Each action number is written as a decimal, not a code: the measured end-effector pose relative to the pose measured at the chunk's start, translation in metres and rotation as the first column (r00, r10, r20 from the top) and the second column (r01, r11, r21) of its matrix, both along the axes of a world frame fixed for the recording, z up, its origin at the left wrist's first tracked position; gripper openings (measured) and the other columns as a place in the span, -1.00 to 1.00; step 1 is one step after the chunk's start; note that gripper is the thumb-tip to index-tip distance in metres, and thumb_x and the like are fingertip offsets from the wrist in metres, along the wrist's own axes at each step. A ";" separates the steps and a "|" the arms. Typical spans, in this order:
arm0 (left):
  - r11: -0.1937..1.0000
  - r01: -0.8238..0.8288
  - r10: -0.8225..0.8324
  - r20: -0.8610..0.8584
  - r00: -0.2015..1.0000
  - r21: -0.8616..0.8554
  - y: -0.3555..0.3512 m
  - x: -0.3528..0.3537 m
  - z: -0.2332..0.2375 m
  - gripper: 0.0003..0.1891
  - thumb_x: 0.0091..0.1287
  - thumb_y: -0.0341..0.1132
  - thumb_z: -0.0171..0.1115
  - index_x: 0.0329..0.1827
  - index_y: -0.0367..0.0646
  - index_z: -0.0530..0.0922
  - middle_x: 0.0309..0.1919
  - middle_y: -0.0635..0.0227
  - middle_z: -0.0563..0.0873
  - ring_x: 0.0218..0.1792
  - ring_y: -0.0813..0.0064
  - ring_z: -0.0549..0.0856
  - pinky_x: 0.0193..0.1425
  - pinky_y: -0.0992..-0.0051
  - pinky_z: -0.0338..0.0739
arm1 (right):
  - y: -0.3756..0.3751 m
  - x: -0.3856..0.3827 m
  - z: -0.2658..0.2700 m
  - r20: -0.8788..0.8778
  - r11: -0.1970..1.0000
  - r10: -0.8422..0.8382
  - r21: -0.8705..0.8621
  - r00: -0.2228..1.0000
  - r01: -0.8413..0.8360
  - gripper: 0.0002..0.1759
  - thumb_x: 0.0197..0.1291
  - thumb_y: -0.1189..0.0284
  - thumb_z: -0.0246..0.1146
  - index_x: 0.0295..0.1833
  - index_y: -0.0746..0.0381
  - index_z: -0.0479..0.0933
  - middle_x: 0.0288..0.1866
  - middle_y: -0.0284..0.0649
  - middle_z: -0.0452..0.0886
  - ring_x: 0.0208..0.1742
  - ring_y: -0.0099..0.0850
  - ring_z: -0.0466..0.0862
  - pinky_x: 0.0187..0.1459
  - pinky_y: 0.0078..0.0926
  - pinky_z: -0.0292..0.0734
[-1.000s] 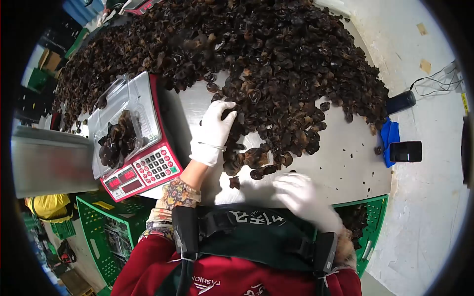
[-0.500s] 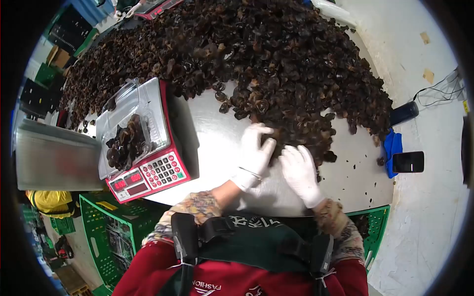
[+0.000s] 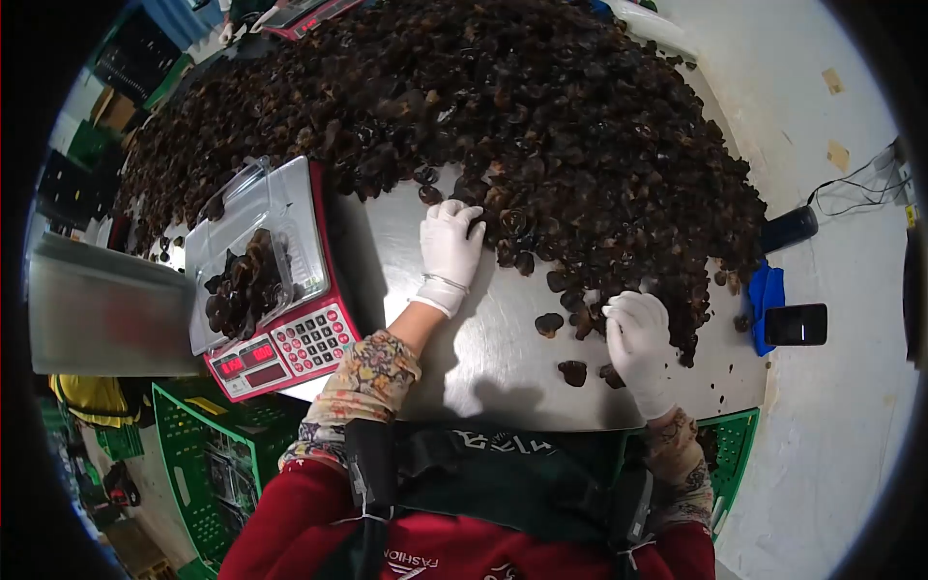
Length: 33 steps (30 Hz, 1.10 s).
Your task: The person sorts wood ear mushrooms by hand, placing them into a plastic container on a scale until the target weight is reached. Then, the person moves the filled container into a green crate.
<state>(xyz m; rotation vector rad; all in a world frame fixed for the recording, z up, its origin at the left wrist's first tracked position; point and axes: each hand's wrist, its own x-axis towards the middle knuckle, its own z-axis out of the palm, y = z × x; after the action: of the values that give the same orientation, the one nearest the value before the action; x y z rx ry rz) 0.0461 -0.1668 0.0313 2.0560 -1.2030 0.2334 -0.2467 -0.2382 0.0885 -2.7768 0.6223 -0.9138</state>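
A large heap of dark brown wood ear mushrooms [image 3: 541, 126] covers the metal table. My left hand [image 3: 450, 246], in a white glove, is at the heap's near edge. Its fingers are curled, with a dark wood ear mushroom [image 3: 477, 228] showing at the fingertips. Farther right, my gloved right hand [image 3: 640, 340] rests by the heap's front edge, fingers bent together; what they hold, if anything, is hidden. Loose mushroom pieces [image 3: 572, 372] lie just left of it. On the red scale [image 3: 314, 340] to the left sits a clear plastic box [image 3: 280, 227] with mushrooms inside.
A stack of clear containers [image 3: 111, 304] stands left of the scale. Green crates [image 3: 198, 464] are below the table. At the right edge lie a phone [image 3: 797, 325], a blue cloth [image 3: 767, 290] and a dark cylinder [image 3: 790, 227]. Another person's gloved hand [image 3: 227, 34] shows at the far left.
My hands have moved apart: the left went up and left, the right shifted right. Mushrooms that were between them now lie spread out, with a few loose pieces on the metal.
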 end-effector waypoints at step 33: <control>0.949 0.300 -0.298 -0.590 0.750 -0.098 0.081 -0.049 0.007 -0.93 0.19 -0.46 0.37 -0.28 -0.19 0.67 -0.24 0.31 0.65 -0.16 0.36 0.65 -0.02 0.40 0.55 | 0.003 0.109 -0.017 -0.366 0.935 -0.158 0.243 0.917 0.258 -0.77 0.19 0.21 0.24 -0.34 0.14 0.55 -0.36 -0.15 0.67 -0.30 -0.16 0.72 -0.31 -0.17 0.61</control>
<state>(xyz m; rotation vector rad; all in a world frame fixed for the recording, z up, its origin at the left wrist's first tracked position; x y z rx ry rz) -0.0029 -0.0855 0.0380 1.6967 -1.0879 -0.5459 -0.1377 -0.2348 0.0711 -2.6483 1.0344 -0.3267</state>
